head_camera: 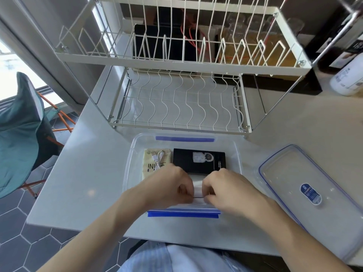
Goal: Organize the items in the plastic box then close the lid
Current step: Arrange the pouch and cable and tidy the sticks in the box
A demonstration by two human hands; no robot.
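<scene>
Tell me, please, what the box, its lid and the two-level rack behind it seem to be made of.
The box looks like clear glossy plastic: the counter shows through its walls. The lid seems the same, clear with a blue rim. The rack appears to be metal wire with a cream coating, judging by its thin bent rods.

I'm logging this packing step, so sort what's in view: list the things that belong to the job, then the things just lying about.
Job:
plastic box
lid, off, right of the box
black package in the box
beige pouch with white cable
white item, pinched by left hand and right hand

Lying about:
dish rack
white bottle
teal chair
</scene>
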